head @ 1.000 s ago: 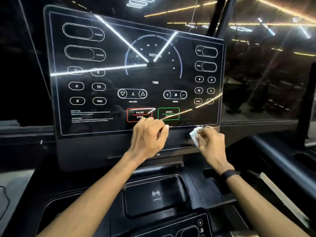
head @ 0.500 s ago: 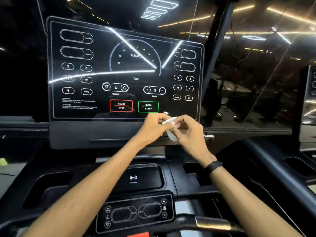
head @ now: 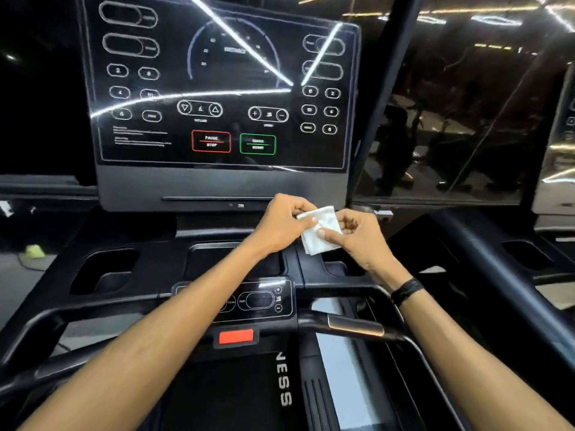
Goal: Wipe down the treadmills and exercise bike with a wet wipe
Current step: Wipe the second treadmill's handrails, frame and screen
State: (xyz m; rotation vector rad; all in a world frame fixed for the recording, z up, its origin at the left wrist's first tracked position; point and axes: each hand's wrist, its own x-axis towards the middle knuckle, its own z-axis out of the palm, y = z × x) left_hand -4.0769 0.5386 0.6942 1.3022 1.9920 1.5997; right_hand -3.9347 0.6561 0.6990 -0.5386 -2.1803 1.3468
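Both hands' fingers, left hand (head: 284, 225) and right hand (head: 362, 241), pinch the seemingly folded wet wipe (head: 320, 230) above the treadmill (head: 217, 185).

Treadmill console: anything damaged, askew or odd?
Nothing stands out. The console screen looks intact, showing only ceiling-light reflections. Both hands, left hand and right hand, hold the folded wet wipe below it.

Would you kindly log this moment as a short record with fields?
machine: treadmill console, screen dark with printed buttons
wipe: white wet wipe, folded, held in the air below the screen
left hand: pinches the wipe's left edge
right hand: pinches the wipe's right side
contact: wipe touches no surface
wrist: black band on right
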